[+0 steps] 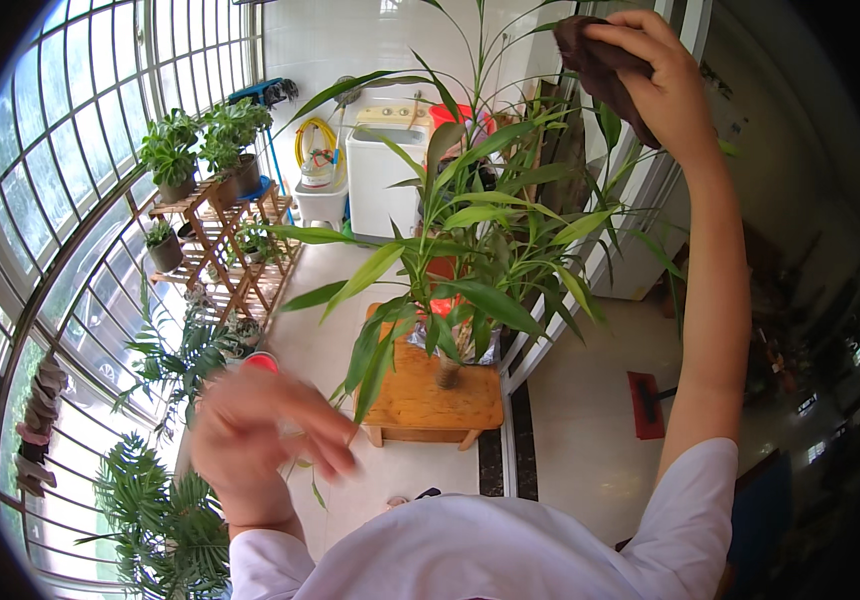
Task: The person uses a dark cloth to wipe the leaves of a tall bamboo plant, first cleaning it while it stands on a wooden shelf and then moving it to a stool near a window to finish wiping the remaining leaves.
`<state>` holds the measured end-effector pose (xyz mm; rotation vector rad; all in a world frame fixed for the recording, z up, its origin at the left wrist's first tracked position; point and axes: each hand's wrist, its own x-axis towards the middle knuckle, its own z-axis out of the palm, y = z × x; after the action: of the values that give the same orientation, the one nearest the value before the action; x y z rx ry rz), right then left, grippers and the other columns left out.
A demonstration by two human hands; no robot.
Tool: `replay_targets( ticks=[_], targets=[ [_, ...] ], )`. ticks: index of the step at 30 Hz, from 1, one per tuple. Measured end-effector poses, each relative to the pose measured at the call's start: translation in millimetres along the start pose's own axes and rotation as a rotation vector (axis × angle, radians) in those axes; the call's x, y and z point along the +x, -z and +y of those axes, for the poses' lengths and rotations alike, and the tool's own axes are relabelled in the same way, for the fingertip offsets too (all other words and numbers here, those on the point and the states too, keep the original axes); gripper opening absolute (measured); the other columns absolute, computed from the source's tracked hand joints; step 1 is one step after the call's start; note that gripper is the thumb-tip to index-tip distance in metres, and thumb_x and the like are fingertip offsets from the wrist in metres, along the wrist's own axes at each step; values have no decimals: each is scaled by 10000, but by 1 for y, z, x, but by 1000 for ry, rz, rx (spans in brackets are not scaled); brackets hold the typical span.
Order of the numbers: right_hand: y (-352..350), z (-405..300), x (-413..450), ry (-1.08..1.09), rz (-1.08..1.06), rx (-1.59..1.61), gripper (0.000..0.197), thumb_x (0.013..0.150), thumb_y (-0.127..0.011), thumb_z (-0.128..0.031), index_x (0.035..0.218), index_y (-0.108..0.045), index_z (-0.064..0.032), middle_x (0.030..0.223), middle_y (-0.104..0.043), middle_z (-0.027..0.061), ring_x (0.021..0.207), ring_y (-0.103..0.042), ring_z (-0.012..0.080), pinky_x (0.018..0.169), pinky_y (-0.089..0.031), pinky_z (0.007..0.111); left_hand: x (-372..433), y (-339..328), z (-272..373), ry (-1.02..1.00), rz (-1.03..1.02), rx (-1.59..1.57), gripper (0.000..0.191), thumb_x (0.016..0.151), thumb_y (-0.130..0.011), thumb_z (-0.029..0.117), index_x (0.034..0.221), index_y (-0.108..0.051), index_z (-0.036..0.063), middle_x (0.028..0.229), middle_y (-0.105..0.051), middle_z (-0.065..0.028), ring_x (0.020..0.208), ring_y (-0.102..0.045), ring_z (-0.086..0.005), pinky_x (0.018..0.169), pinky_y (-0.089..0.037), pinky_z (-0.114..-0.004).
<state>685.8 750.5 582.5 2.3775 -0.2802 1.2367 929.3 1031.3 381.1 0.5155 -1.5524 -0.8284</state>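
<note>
A dark brown cloth (601, 64) hangs from my raised right hand (659, 82), at the top right beside the upper leaves of a tall leafy plant (494, 217). The fingers are closed on the cloth. My left hand (272, 435) is blurred by motion at the lower left, its fingers partly bent and near the plant's lower left leaves; whether it touches or holds a leaf cannot be told. The plant's stems stand in a container on a small wooden stool (437, 405), with foil and something red around their base.
Left, a wooden plant rack (209, 259) with potted succulents (171, 150) stands by the barred window. Palm-like plants (160, 517) are nearer. Behind are a white washing machine (387, 180) and a yellow hose (314, 139). Right are a sliding door frame (550, 330) and a red dustpan (644, 405).
</note>
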Motion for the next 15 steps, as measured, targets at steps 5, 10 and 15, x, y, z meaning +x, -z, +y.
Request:
replay_targets(
  ticks=[5,10,15],
  targets=[
    [-36,33,7,25,-126,-68,359,779,-533,80,1072,-654,-88,1066,-587,54,976,-603,234,828,-472,305,77,63,-1,200,412,318,304,888,-415,69,1090,-623,-22,867,-664,-110,725,-619,-132,650,-477,-203],
    [-82,51,25,-24,-216,-23,335,783,-544,-36,1043,-701,-179,1041,-611,51,972,-600,255,852,-474,337,157,97,-53,431,372,29,321,960,-465,163,1218,-539,-12,1155,-617,-132,1043,-602,-208,873,-483,-295],
    [-119,34,35,-77,-413,-105,350,758,-524,21,1004,-702,-153,971,-603,31,938,-604,222,783,-482,321,221,110,-105,570,420,-34,509,969,-445,382,1240,-488,-47,1178,-590,-164,1014,-595,-248,870,-478,-333]
  ],
)
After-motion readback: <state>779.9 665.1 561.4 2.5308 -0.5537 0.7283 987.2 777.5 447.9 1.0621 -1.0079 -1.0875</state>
